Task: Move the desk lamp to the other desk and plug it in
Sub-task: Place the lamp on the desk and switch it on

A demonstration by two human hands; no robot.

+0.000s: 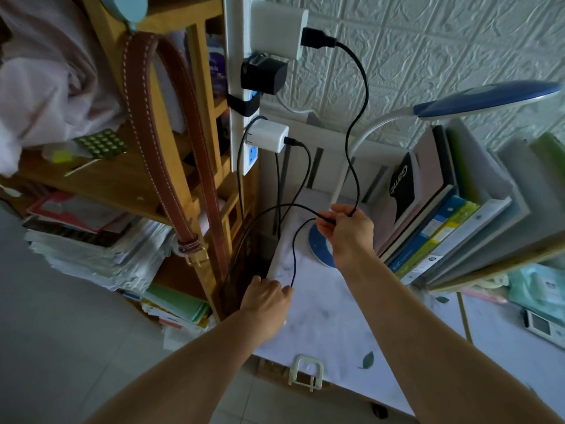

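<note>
Right hand (345,229) pinches the thin black cable (356,117) at frame centre, left hand (266,296) grips its lower loop, blue-and-white gooseneck desk lamp (322,246) standing on the white bench (321,316) behind.

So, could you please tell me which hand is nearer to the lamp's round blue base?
Right. The right hand holds a black cable directly over the lamp base; the left hand sits lower-left, at the desk edge.

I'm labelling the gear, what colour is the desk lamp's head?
Blue on top with a white rim, on the desk lamp, seen in the head view.
</note>
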